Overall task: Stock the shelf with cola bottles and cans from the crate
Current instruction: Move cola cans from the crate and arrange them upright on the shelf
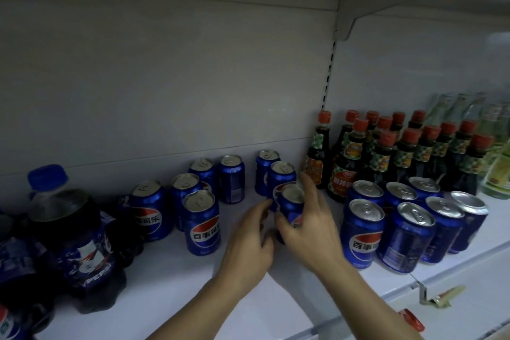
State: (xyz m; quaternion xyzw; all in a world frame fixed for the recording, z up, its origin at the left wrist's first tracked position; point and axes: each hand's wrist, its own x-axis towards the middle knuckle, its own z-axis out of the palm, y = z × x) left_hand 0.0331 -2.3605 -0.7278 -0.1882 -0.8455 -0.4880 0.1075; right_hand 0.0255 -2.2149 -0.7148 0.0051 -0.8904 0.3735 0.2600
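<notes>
On the white shelf (171, 284), a blue cola can (292, 203) stands upright in the middle, between both my hands. My right hand (306, 226) grips it, thumb in front and fingers round the right side. From the left, my left hand (248, 243) holds the same can, index fingertip on its side and the other fingers curled near its base. More blue cola cans (202, 225) stand loosely to the left and behind. Another tight group of cans (361, 232) is at the right. Dark cola bottles (77, 232) with blue caps fill the far left. No crate is in view.
Dark sauce bottles (386, 154) with red caps stand in rows at the back right, with pale glass bottles (496, 146) beyond them. An upper shelf on a bracket (347, 8) hangs overhead. A clip and tags (422, 294) sit on the shelf's front edge.
</notes>
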